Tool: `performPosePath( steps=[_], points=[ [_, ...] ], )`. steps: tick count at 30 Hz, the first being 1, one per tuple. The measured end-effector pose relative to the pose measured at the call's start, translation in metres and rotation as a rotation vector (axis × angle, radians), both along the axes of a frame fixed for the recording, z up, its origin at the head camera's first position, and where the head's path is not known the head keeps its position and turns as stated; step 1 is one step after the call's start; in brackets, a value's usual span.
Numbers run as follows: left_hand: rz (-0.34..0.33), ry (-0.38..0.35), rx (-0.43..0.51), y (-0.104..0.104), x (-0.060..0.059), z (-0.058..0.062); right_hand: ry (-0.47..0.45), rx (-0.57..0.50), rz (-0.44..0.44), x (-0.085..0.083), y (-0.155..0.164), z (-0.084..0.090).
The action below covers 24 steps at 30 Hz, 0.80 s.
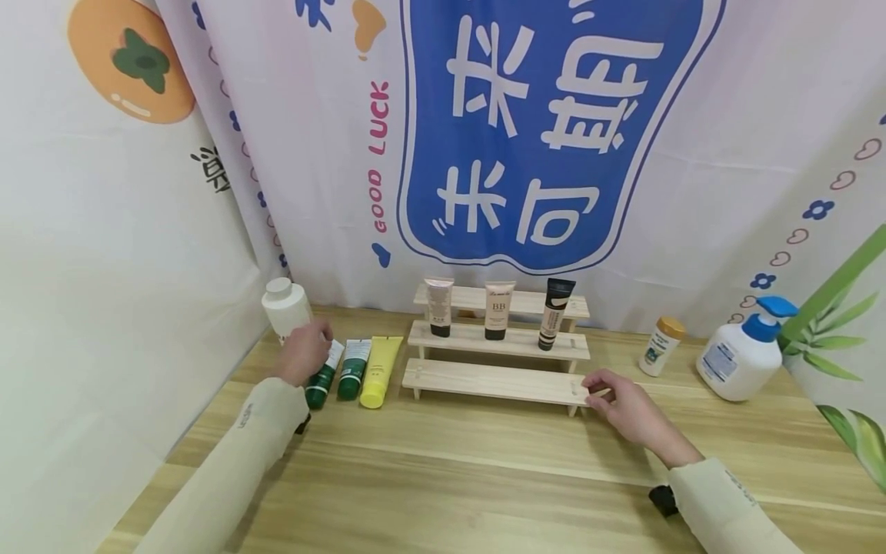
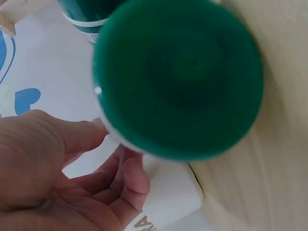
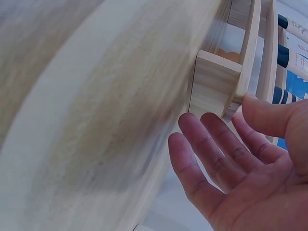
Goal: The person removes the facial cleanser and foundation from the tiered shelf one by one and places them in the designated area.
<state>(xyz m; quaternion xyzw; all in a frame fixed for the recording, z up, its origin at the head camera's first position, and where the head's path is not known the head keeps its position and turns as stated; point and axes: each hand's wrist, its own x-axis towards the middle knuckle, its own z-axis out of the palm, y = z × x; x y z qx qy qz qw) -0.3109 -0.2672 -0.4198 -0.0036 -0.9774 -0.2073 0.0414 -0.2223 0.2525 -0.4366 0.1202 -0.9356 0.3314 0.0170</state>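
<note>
My left hand (image 1: 304, 352) rests on a green-capped tube (image 1: 322, 378) lying on the counter (image 1: 443, 469), fingers curling around it, beside a second green tube (image 1: 353, 370) and a yellow tube (image 1: 379, 372). My right hand (image 1: 623, 404), fingers relaxed and open, touches the right end of the stepped wooden rack (image 1: 498, 381).

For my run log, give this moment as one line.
left hand: grips green-capped tube | right hand: open, at wooden rack end | three tubes on rack
</note>
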Motion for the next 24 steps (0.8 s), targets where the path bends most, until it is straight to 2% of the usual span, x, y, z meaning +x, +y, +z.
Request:
performPosePath(
  steps=[3, 8, 12, 14, 18, 21, 24],
  points=[
    [-0.040, -0.039, -0.032, -0.003, 0.006, 0.000, 0.003, 0.001, 0.000, 0.000, 0.000, -0.001],
    [-0.111, -0.153, -0.117, -0.007, 0.024, 0.002, 0.003, 0.005, 0.003, 0.000, 0.001, -0.001],
    [-0.154, -0.159, -0.153, -0.009, 0.039, 0.005, 0.008, 0.004, 0.006, 0.000, 0.002, 0.000],
    [-0.147, -0.158, -0.155, -0.007, 0.043, 0.007, 0.008, 0.004, 0.003, 0.000, 0.003, 0.000],
    [-0.082, -0.173, -0.141, -0.001, 0.041, 0.008, 0.004, 0.005, 0.002, 0.000, 0.003, -0.001],
    [-0.032, -0.191, -0.126, 0.004, 0.034, 0.005, 0.003, -0.002, 0.005, 0.001, 0.002, -0.001],
    [-0.012, -0.194, -0.130, 0.010, 0.026, 0.004, 0.003, -0.007, 0.009, 0.001, 0.001, -0.001]
  ],
)
